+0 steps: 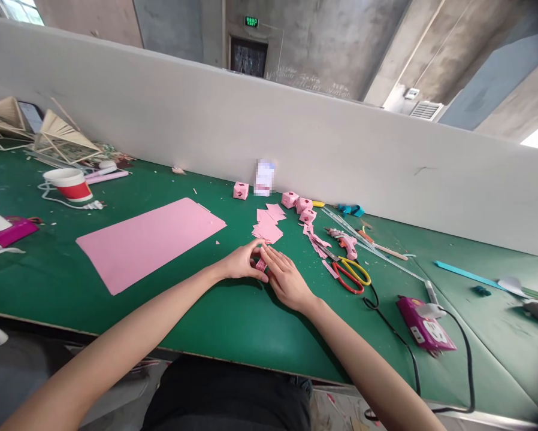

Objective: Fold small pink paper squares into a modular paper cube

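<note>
Both hands meet over the green table (233,323), close to its middle. My left hand (243,261) curls its fingers and thumb around a small stack of pink paper pieces (260,264). My right hand (289,278) presses its flat, joined fingers against the right side of that stack, covering much of it. Just beyond the hands lies a loose pile of pink paper squares (268,225). Several folded pink paper cubes with cut-out openings stand farther back, among them a lone cube (241,190) and a right-hand cube (308,215).
A large pink sheet (152,242) lies to the left. On the right are scissors (352,276), a pink glue gun (347,244) and a purple power strip (424,326) with a black cord. A paper cup (69,184) stands back left. A grey partition (183,120) borders the table.
</note>
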A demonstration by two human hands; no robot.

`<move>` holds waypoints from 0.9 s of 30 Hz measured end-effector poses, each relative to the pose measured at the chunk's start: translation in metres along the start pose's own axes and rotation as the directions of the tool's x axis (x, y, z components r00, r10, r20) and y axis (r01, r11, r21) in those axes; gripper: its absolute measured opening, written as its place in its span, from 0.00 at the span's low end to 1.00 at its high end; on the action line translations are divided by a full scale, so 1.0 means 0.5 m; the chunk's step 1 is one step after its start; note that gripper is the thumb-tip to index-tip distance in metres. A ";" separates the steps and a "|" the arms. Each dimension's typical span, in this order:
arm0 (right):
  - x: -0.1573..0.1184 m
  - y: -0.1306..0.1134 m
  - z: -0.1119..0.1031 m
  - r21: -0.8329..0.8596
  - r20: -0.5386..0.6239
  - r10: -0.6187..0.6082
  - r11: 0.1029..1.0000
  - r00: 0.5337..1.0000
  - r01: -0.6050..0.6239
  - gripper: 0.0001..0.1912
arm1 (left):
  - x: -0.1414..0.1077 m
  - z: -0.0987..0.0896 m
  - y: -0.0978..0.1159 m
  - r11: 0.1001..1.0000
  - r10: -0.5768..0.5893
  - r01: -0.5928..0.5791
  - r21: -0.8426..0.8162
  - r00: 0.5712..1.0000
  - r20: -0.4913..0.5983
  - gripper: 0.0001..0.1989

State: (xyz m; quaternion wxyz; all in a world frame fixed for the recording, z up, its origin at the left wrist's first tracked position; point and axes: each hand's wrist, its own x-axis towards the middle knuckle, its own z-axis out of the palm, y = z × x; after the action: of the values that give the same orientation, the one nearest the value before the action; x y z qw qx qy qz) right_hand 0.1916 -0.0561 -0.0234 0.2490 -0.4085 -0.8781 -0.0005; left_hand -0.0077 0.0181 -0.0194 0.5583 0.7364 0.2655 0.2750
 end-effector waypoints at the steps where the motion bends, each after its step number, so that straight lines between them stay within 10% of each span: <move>1: -0.001 -0.003 -0.001 0.008 0.008 0.000 1.000 1.000 0.000 0.42 | 0.000 -0.001 0.000 1.000 0.001 -0.001 0.013 1.000 0.005 0.48; 18: 0.010 -0.024 -0.012 0.020 0.059 -0.033 0.999 0.998 0.032 0.39 | -0.003 -0.004 0.009 0.988 0.009 -0.007 0.152 1.000 -0.015 0.47; 27: 0.096 -0.002 -0.117 0.018 0.171 -0.186 0.983 0.968 0.185 0.16 | -0.008 0.000 0.027 0.994 -0.074 0.072 0.086 0.997 0.018 0.52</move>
State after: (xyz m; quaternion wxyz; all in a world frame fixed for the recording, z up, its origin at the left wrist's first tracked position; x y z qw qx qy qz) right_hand 0.1906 -0.0344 0.0491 0.1717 -0.3229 -0.9307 0.0124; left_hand -0.0094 0.0119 -0.0067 0.5387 0.7522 0.2978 0.2351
